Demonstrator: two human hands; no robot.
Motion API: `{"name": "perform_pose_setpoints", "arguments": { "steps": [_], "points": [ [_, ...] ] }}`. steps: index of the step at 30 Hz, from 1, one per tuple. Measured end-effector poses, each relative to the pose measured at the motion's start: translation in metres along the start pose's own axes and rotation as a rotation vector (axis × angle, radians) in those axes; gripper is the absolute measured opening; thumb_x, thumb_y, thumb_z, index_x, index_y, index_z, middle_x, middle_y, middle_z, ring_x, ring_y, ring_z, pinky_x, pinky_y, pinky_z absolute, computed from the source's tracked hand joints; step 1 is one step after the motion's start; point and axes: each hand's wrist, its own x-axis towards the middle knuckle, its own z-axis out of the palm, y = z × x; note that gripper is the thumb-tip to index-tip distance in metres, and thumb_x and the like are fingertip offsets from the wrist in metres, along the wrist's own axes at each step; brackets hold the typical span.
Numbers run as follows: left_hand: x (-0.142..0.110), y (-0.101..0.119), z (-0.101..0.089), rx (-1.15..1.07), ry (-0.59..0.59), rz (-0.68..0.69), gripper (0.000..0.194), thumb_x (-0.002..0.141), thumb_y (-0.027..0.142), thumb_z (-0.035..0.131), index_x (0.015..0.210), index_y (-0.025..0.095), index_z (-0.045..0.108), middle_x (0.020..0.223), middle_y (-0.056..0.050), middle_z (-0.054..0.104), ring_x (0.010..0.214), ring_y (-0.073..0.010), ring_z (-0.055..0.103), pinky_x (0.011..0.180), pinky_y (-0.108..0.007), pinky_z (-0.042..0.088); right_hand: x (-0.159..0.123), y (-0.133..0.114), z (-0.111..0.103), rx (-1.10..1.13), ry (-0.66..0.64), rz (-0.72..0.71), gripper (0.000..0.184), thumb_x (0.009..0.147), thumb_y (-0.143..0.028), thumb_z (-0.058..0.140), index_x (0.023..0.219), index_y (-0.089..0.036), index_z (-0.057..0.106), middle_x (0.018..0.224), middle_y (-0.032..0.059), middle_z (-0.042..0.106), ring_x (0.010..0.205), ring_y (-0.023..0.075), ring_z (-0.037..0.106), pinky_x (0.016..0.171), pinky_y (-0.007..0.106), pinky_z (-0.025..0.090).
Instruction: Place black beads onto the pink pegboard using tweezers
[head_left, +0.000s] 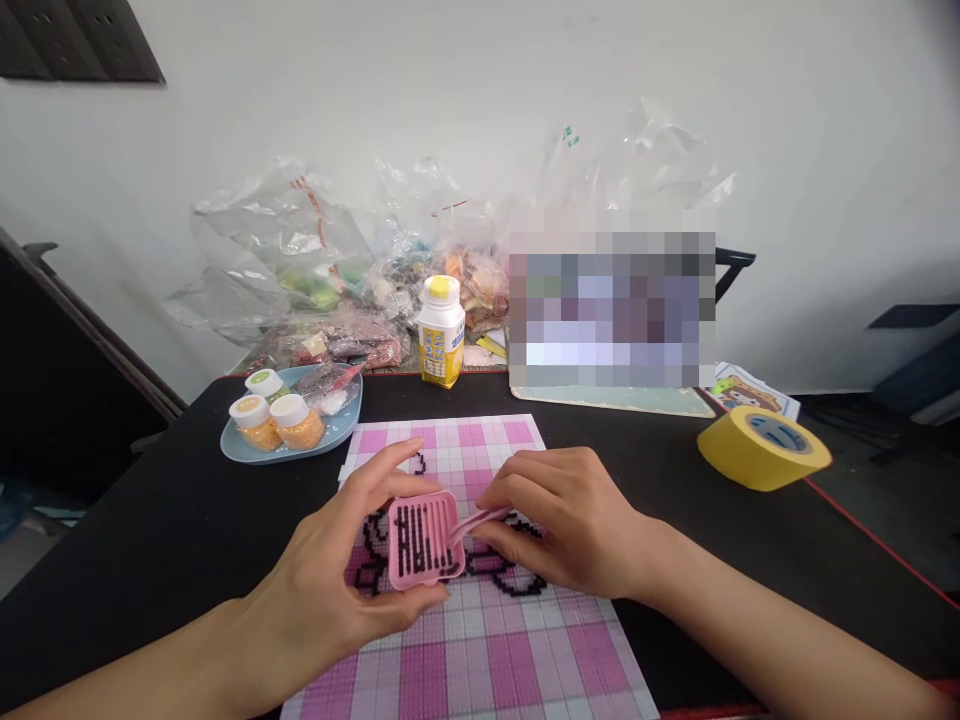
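My left hand grips a small pink ridged bead tray by its edges, thumb below and fingers above. Rows of tiny black beads lie in its grooves, with some loose along the lower right. Pinched in my right hand are pink tweezers, their tips over the tray's right side. Beneath both hands lies a pink-and-white checked pegboard sheet. Black bead outlines run across it, partly hidden by the tray and my hands.
At the left, a blue plate carries several lidded jars of small beads and a plastic bag. A white-and-yellow bottle stands behind the sheet, before bulging clear bags. A yellow tape roll and a blurred-out propped panel are at right.
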Motion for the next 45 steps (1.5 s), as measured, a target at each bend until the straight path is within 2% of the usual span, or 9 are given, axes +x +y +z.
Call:
{"name": "perform_pose_setpoints", "arguments": {
  "steps": [7, 12, 22, 26, 35, 41, 45],
  "points": [
    [-0.0001, -0.0007, 0.0002, 0.018, -0.017, 0.041, 0.091, 0.081, 0.035, 0.084, 0.152, 0.052, 0.030, 0.126, 0.005, 0.073, 0.117, -0.0225, 0.069, 0.093, -0.030, 0.058, 0.0004, 0.0002, -0.0023, 0.016, -0.010, -0.015, 0.030, 0.105, -0.031, 0.053, 0.085, -0.013, 0.066, 0.069, 0.0026, 0.068, 0.056, 0.0127, 0.059, 0.051, 0.025, 0.039],
    [0.0001, 0.0009, -0.0007, -0.011, -0.025, 0.048, 0.092, 0.081, 0.032, 0.085, 0.152, 0.053, 0.028, 0.122, 0.006, 0.073, 0.115, -0.0210, 0.070, 0.097, -0.031, 0.055, 0.0002, -0.0006, -0.0044, 0.015, -0.008, -0.031, 0.031, 0.105, -0.033, 0.055, 0.085, -0.013, 0.066, 0.069, 0.0028, 0.068, 0.056, 0.0124, 0.059, 0.051, 0.025, 0.040],
    [0.0006, 0.0008, 0.0015, -0.059, -0.009, 0.134, 0.093, 0.082, 0.032, 0.086, 0.154, 0.045, 0.029, 0.122, 0.003, 0.073, 0.114, -0.0207, 0.068, 0.106, -0.037, 0.048, -0.0012, 0.0006, -0.0074, -0.018, -0.004, -0.058, 0.028, 0.104, -0.033, 0.057, 0.086, -0.013, 0.066, 0.070, 0.0027, 0.069, 0.057, 0.0117, 0.060, 0.052, 0.025, 0.041],
    [0.0010, 0.0011, 0.0020, -0.047, 0.007, 0.124, 0.093, 0.081, 0.031, 0.086, 0.154, 0.044, 0.031, 0.121, 0.002, 0.073, 0.113, -0.0230, 0.069, 0.105, -0.041, 0.049, -0.0012, 0.0001, -0.0078, -0.033, 0.001, -0.069, 0.028, 0.103, -0.033, 0.058, 0.086, -0.013, 0.066, 0.070, 0.0028, 0.069, 0.058, 0.0118, 0.060, 0.053, 0.025, 0.042],
    [0.0016, 0.0005, 0.0026, -0.025, -0.009, 0.097, 0.093, 0.081, 0.029, 0.085, 0.153, 0.046, 0.029, 0.121, 0.004, 0.073, 0.113, -0.0211, 0.069, 0.105, -0.038, 0.048, 0.0008, -0.0002, -0.0078, -0.075, 0.028, -0.089, 0.031, 0.104, -0.034, 0.057, 0.082, -0.013, 0.066, 0.067, 0.0018, 0.068, 0.056, 0.0114, 0.059, 0.051, 0.025, 0.042],
    [0.0021, 0.0010, 0.0016, 0.012, -0.005, 0.102, 0.086, 0.084, 0.035, 0.082, 0.153, 0.041, 0.031, 0.119, 0.000, 0.074, 0.106, -0.0231, 0.072, 0.096, -0.039, 0.055, 0.0004, 0.0006, -0.0095, -0.053, 0.056, -0.066, 0.029, 0.103, -0.033, 0.059, 0.082, -0.015, 0.065, 0.067, 0.0007, 0.067, 0.056, 0.0105, 0.059, 0.052, 0.024, 0.041],
    [0.0031, 0.0016, 0.0012, 0.051, -0.004, 0.101, 0.084, 0.085, 0.035, 0.080, 0.152, 0.043, 0.031, 0.118, 0.001, 0.074, 0.102, -0.0218, 0.072, 0.092, -0.037, 0.057, 0.0005, 0.0009, -0.0101, -0.037, 0.049, -0.055, 0.028, 0.103, -0.033, 0.059, 0.082, -0.016, 0.065, 0.067, 0.0006, 0.067, 0.056, 0.0105, 0.059, 0.051, 0.025, 0.041]
  ]
}}
